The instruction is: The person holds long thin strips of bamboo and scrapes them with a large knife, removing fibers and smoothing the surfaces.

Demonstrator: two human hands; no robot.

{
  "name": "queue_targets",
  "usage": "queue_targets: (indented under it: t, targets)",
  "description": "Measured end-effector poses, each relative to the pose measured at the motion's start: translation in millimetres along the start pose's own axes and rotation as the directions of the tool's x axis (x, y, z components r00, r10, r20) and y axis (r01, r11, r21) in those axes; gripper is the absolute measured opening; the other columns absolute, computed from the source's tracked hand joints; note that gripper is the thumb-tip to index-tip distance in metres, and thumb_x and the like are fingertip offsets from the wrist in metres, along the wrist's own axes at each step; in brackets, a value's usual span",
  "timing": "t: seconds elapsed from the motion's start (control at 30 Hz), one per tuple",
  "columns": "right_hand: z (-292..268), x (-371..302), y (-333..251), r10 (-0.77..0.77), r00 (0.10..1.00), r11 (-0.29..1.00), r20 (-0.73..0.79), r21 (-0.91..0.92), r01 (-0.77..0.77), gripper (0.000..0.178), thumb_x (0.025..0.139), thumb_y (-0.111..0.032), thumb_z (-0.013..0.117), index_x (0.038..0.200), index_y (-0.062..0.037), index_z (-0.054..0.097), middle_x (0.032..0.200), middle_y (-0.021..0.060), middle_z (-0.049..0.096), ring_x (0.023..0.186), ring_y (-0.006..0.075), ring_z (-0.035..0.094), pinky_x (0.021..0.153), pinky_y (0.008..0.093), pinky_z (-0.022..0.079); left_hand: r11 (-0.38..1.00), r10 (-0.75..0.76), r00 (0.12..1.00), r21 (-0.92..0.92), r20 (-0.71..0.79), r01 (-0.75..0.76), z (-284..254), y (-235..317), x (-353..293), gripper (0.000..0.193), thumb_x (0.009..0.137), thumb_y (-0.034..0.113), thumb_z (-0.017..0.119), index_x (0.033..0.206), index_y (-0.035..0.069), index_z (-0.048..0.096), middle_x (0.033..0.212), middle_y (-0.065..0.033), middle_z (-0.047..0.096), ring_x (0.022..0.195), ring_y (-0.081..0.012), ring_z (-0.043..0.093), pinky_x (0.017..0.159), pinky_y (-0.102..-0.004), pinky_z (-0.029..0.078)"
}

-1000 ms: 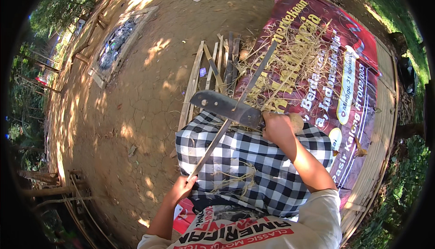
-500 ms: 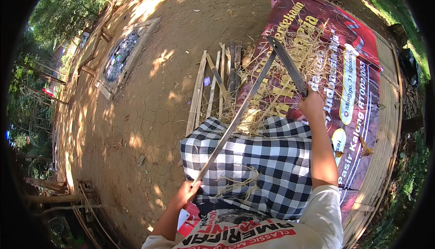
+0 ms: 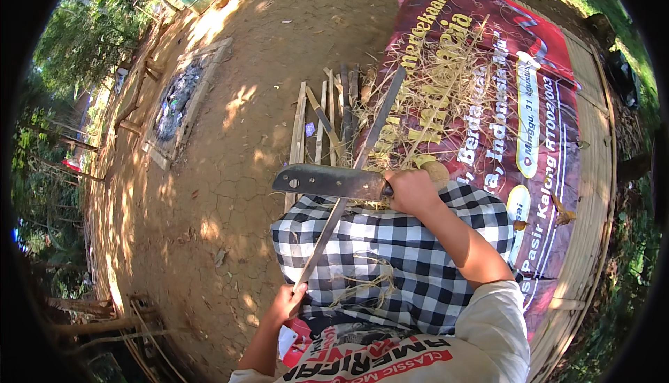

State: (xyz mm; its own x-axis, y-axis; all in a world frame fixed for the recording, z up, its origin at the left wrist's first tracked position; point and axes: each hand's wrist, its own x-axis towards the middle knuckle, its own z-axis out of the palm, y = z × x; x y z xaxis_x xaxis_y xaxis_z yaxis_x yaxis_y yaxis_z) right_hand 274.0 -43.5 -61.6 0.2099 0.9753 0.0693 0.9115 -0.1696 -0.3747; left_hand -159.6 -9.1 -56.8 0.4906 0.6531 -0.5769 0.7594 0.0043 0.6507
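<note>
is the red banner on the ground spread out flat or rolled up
Spread out flat. The red banner lies open across the ground and a mat, its printed face up, with straw shavings scattered over its near part.

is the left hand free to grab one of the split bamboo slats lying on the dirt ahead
Probably not: the left hand is closed round the near end of the long bamboo strip, and the slats lie well beyond the checked cloth.
</note>
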Motion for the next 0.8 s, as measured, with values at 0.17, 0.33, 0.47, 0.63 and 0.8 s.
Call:
queue_targets:
  t: [0.17, 0.33, 0.47, 0.63, 0.8]
  targets:
    - [-11.8, 3.4, 6.9, 0.035, 0.999, 0.999, 0.041, 0.004, -0.035, 0.025, 0.065, -0.016, 0.07, 0.088, -0.0096, 0.064, 0.077, 0.0103, 0.069, 0.076, 0.0284, 0.069, 0.067, 0.0409, 0.054, 0.995, -0.097, 0.995, 0.002, -0.032, 0.097, 3.5, -4.5, -8.6, 0.054, 0.098, 0.044, 0.052, 0.067, 0.0, 0.053, 0.055, 0.0007, 0.042, 0.056, -0.0087, 0.04, 0.05, -0.0321, 0.036]
    - [-9.7, -0.5, 27.6, 0.146, 0.989, 0.988, -0.005, 0.056, -0.146, 0.031, 0.065, -0.027, 0.076, 0.087, -0.0088, 0.064, 0.077, 0.0109, 0.069, 0.072, 0.0296, 0.069, 0.066, 0.0421, 0.054, 0.988, -0.139, 0.99, 0.068, -0.026, 0.141, -0.4, -3.2, -28.1, 0.049, 0.097, 0.04, 0.055, 0.072, -0.002, 0.058, 0.055, -0.0023, 0.045, 0.056, -0.0096, 0.043, 0.05, -0.033, 0.038]
    - [-13.1, -10.5, -0.4, 0.013, 0.999, 0.998, 0.031, 0.064, -0.015, 0.03, 0.066, -0.027, 0.074, 0.084, -0.0068, 0.063, 0.074, 0.0117, 0.067, 0.07, 0.03, 0.068, 0.065, 0.0415, 0.053, 0.986, -0.144, 0.989, 0.074, -0.047, 0.147, 2.1, -47.7, -59.7, 0.04, 0.097, 0.031, 0.057, 0.077, -0.004, 0.06, 0.055, -0.0035, 0.047, 0.057, -0.0098, 0.043, 0.05, -0.0336, 0.039]
    - [12.2, -18.5, -31.4, -0.188, 0.982, 0.976, 0.024, 0.118, 0.184, 0.026, 0.065, -0.023, 0.071, 0.083, -0.0057, 0.061, 0.073, 0.0106, 0.064, 0.068, 0.0292, 0.066, 0.062, 0.0395, 0.052, 0.988, -0.154, 0.985, 0.022, -0.079, 0.156, 13.6, -78.1, -74.6, 0.035, 0.097, 0.023, 0.057, 0.075, -0.004, 0.059, 0.054, -0.0041, 0.046, 0.057, -0.0098, 0.041, 0.05, -0.034, 0.038]
    - [16.8, -12.0, -35.1, -0.219, 0.976, 0.97, -0.012, 0.103, 0.219, 0.024, 0.062, -0.019, 0.071, 0.08, -0.0071, 0.06, 0.072, 0.0097, 0.062, 0.069, 0.0286, 0.065, 0.064, 0.0384, 0.052, 0.985, -0.159, 0.986, 0.064, -0.053, 0.162, 12.6, -61.0, -69.9, 0.037, 0.098, 0.024, 0.056, 0.074, -0.004, 0.059, 0.055, -0.005, 0.048, 0.058, -0.0099, 0.042, 0.051, -0.0347, 0.039]
